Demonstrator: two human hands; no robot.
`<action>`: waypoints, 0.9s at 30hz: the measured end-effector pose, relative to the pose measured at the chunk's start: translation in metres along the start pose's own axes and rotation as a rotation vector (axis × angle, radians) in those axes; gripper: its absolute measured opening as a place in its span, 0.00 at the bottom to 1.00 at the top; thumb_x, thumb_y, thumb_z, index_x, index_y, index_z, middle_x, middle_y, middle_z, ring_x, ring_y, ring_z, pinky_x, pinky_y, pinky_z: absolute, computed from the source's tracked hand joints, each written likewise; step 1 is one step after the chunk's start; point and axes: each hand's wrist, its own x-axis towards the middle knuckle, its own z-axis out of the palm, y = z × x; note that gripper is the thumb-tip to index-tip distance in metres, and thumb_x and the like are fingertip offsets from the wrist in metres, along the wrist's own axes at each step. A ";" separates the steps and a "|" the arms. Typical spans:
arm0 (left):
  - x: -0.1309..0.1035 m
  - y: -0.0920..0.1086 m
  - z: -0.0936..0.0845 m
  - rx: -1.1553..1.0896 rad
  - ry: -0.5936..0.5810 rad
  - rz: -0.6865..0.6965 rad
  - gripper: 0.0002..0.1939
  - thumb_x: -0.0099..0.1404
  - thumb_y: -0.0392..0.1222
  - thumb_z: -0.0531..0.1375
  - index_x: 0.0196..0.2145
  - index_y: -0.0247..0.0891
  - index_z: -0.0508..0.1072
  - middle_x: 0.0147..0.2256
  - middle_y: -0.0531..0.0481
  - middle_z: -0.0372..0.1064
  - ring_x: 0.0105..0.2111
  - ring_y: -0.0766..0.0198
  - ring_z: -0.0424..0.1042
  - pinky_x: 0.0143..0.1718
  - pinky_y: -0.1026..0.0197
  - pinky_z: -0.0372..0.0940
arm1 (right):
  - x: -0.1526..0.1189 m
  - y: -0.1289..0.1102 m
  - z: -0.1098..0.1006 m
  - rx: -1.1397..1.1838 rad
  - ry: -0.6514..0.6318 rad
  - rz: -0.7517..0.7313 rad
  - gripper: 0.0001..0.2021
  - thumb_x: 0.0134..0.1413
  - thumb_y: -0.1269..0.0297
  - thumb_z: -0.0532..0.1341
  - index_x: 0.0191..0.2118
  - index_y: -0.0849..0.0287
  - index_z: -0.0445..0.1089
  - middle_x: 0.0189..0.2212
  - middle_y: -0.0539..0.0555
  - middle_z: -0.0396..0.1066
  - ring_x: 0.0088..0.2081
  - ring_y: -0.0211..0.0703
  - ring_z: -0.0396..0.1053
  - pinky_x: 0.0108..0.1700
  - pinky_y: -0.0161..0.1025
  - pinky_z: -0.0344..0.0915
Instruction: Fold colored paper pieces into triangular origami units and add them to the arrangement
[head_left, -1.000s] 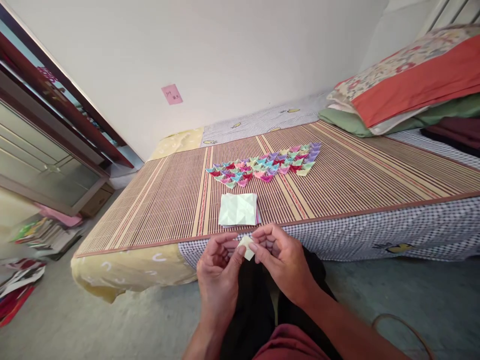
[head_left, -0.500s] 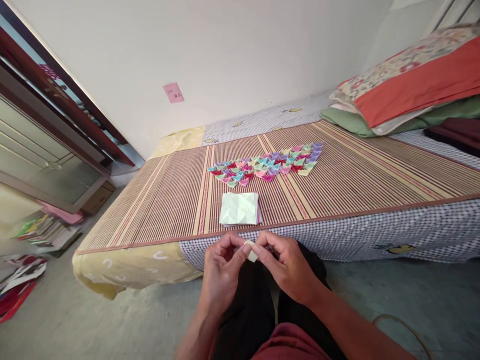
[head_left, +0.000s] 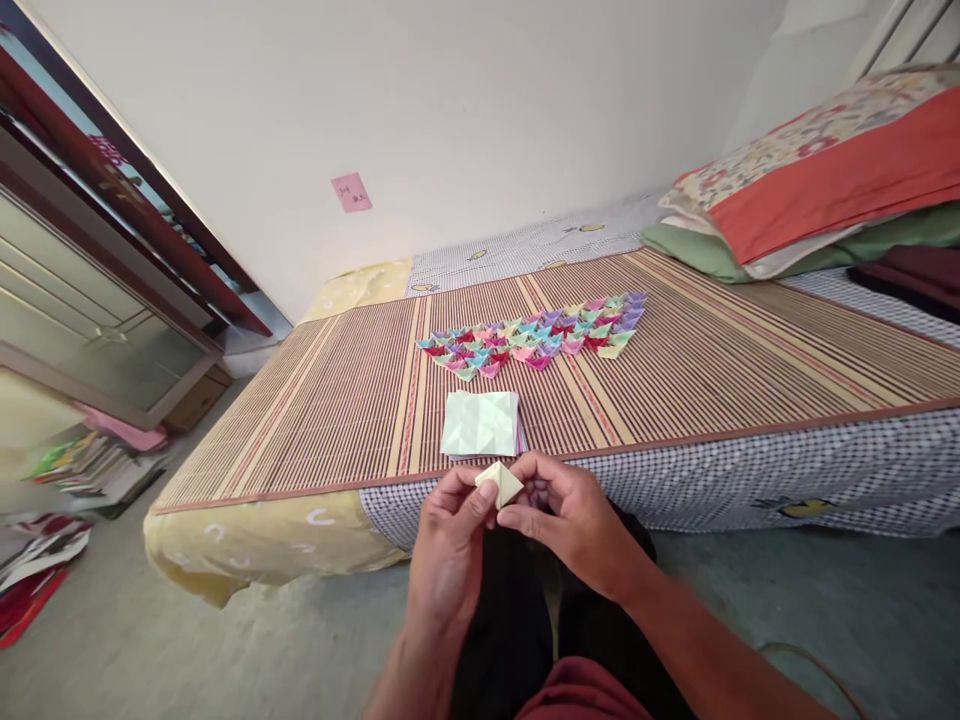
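A small cream piece of folded paper (head_left: pixel 504 482) is held up between my hands over my lap, its pointed, creased face showing. My left hand (head_left: pixel 454 530) pinches its left side between thumb and fingers. On the other side, my right hand (head_left: pixel 581 520) has its thumb at the paper's lower edge and its bent fingers by the right edge, partly hidden. Just beyond my hands lies a stack of creased paper sheets (head_left: pixel 480 422), pale green on top. Farther back, rows of small folded paper boats (head_left: pixel 536 330) in many colours spread over the mat.
The striped mat (head_left: pixel 330 400) covers a bed with a checked sheet (head_left: pixel 712 480) hanging over its front edge. Pillows (head_left: pixel 825 190) are piled at the right. A pink note (head_left: pixel 351 192) is on the wall. Books (head_left: pixel 90 465) lie stacked on the left.
The cream paper has turned and risen slightly, so more of its triangular face shows. My right thumb has slid from its front to its lower edge.
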 end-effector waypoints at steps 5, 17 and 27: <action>-0.002 -0.006 0.005 -0.038 -0.060 0.026 0.11 0.62 0.46 0.70 0.29 0.37 0.76 0.26 0.53 0.66 0.29 0.66 0.64 0.36 0.63 0.62 | -0.003 0.001 0.002 -0.065 0.081 -0.047 0.10 0.63 0.58 0.65 0.34 0.57 0.70 0.27 0.49 0.72 0.29 0.40 0.71 0.33 0.36 0.67; -0.008 0.015 0.000 0.851 -0.007 0.666 0.07 0.67 0.35 0.65 0.39 0.45 0.83 0.36 0.49 0.76 0.33 0.62 0.74 0.32 0.63 0.66 | -0.005 -0.012 -0.012 -0.830 0.052 -0.651 0.09 0.66 0.77 0.56 0.37 0.55 0.65 0.31 0.53 0.71 0.32 0.43 0.70 0.34 0.39 0.66; -0.024 0.007 -0.003 0.563 0.030 0.565 0.09 0.68 0.33 0.64 0.39 0.45 0.83 0.25 0.55 0.76 0.22 0.67 0.73 0.27 0.67 0.68 | -0.019 -0.016 -0.009 -0.746 0.112 -0.724 0.13 0.64 0.80 0.60 0.49 0.55 0.69 0.40 0.56 0.72 0.41 0.44 0.74 0.44 0.40 0.72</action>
